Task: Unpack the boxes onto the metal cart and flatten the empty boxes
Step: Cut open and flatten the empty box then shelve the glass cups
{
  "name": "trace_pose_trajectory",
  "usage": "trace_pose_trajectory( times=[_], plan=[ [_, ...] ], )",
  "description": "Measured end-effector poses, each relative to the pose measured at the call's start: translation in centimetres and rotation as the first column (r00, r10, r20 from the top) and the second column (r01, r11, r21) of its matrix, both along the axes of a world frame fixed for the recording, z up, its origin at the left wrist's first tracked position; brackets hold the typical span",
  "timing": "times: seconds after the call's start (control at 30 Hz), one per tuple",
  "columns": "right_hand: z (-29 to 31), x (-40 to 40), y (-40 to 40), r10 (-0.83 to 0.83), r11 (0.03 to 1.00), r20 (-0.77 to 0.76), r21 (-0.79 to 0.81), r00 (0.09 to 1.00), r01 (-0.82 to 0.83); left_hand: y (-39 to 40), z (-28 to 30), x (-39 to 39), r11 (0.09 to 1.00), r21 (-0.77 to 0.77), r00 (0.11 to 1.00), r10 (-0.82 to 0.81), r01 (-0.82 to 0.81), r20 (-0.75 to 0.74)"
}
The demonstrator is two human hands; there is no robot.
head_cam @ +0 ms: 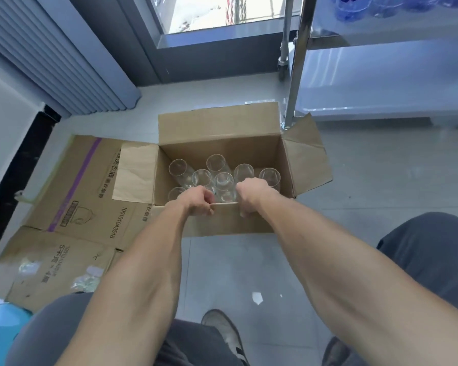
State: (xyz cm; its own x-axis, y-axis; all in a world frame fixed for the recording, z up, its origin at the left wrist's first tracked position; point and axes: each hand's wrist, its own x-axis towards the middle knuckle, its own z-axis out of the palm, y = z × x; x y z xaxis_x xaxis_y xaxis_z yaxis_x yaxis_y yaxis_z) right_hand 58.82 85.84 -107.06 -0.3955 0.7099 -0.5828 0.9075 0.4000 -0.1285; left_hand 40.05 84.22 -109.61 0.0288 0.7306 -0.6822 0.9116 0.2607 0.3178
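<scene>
An open cardboard box (222, 143) stands on the floor with its flaps spread, holding several clear drinking glasses (217, 163) upright. My left hand (200, 202) grips the box's near wall at its top edge, fingers curled over the rim. My right hand (250, 194) grips the same edge a little to the right. The metal cart (381, 83) stands at the upper right, one leg just behind the box's right flap. A flattened printed box (72, 196) lies on the floor to the left.
Water bottles (354, 6) sit on the cart's upper shelf. A window frame and pleated blinds line the back wall. My knees and shoes are at the bottom edge. A blue object (0, 331) lies at the bottom left. Bare tile lies right of the box.
</scene>
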Motion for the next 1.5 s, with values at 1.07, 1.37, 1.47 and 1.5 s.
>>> trace_pose_trajectory(
  times=[1.07,1.37,1.47,1.5],
  plan=[
    [-6.5,3.7,5.6,-0.300,0.926,-0.054,0.222,0.952,0.304,9.3,-5.8,8.0,0.842,0.385,0.916,-0.278,0.378,-0.290],
    [-7.3,4.1,5.6,-0.309,0.881,-0.178,0.317,0.934,0.352,10.3,-6.4,9.4,0.854,0.393,0.919,-0.212,0.339,-0.332],
    [-7.4,4.6,5.2,-0.219,0.883,-0.167,0.386,0.961,0.268,9.9,-6.6,9.9,0.826,0.400,0.891,-0.242,0.396,-0.383],
    [-7.6,4.7,5.1,-0.200,0.893,-0.149,0.378,0.968,0.243,9.7,-6.7,10.0,0.820,0.397,0.883,-0.249,0.411,-0.399]
  ],
)
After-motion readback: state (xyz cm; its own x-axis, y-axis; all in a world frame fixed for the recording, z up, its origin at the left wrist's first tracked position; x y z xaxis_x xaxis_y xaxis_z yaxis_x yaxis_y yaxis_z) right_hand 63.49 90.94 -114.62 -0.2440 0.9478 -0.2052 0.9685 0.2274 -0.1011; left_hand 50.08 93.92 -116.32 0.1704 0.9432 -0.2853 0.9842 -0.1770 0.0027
